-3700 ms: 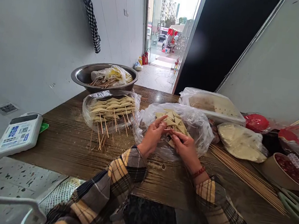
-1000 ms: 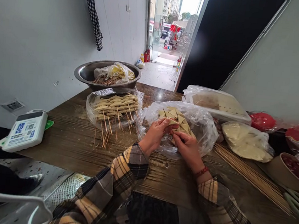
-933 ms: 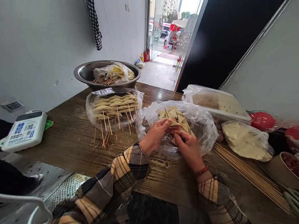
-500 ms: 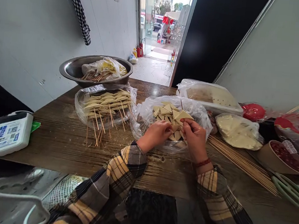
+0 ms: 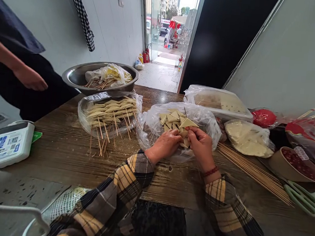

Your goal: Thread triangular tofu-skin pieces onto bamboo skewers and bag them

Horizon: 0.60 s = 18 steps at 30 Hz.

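My right hand (image 5: 202, 143) pinches a flat, pale triangular bean curd piece (image 5: 187, 123), and a thin skewer tip (image 5: 185, 111) pokes up behind it. Close beside it, my left hand (image 5: 167, 143) has its fingers closed on another bean curd piece (image 5: 184, 134), partly covered by the fingertips. Both hands work over a clear plastic bag (image 5: 152, 117) spread open with loose bean curd triangles (image 5: 171, 116) in it. To the left, another bag holds stacked skewered bean curd (image 5: 113, 109), sticks pointing toward me. Loose bamboo skewers (image 5: 253, 173) lie right of my hands.
A metal basin (image 5: 74, 75) with bagged skewers stands at the back left. A white box device (image 5: 9, 145) sits on the table's left edge. Scissors (image 5: 302, 197), a paper bowl (image 5: 295, 168) and a bag of pale slices (image 5: 249, 139) line the right. Another person's hand (image 5: 30, 77) hangs at the left.
My two hands have come closer together, with the right hand and its bean curd piece shifting slightly left. Another person has come into view at the left. The view has shifted slightly.
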Tool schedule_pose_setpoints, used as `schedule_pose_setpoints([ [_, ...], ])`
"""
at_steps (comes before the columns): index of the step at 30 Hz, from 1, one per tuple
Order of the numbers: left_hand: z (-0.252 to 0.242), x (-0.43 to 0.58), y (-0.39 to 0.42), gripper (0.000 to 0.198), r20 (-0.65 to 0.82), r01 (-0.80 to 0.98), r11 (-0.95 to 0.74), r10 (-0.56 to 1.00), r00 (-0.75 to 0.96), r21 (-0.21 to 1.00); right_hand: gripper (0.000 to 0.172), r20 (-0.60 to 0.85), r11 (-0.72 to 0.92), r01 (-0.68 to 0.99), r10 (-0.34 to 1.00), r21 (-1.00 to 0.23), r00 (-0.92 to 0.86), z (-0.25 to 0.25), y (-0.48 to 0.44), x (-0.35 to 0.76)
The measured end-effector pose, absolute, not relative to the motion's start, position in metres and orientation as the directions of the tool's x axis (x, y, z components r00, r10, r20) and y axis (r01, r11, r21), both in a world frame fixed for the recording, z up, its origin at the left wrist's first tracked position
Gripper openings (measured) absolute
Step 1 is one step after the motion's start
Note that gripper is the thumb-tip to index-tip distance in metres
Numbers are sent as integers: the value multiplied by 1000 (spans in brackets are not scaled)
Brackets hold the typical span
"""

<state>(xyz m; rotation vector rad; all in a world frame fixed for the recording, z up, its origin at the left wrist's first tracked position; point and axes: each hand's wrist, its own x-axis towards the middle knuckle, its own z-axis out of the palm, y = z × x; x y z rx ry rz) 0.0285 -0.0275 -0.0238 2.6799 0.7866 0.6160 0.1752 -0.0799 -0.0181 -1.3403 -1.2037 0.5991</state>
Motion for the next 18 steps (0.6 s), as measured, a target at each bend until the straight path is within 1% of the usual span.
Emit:
schedule_pose_setpoints([
  [3, -23, 31, -26, 22, 317, 461, -802, 581, 750, 381, 35, 271, 213, 189, 886, -959, 377, -16, -81, 173],
  [5, -22, 32, -25, 23, 311, 497, -786, 607, 731, 367, 34, 262, 216, 160, 888, -963, 379, -16, -81, 173],
  [9, -18, 32, -27, 24, 285, 547, -766, 637, 716, 336, 34, 250, 209, 144, 882, -967, 400, -17, -81, 174],
  [13, -16, 29, -32, 24, 249, 526, -802, 591, 767, 283, 34, 234, 207, 111, 882, -972, 410, -20, -79, 176],
  [16, -19, 28, -34, 17, 248, 504, -823, 562, 789, 261, 34, 243, 211, 123, 880, -970, 409, -20, -79, 176],
  [18, -22, 29, -33, 16, 251, 498, -828, 555, 793, 258, 34, 242, 203, 138, 881, -969, 406, -19, -80, 176],
])
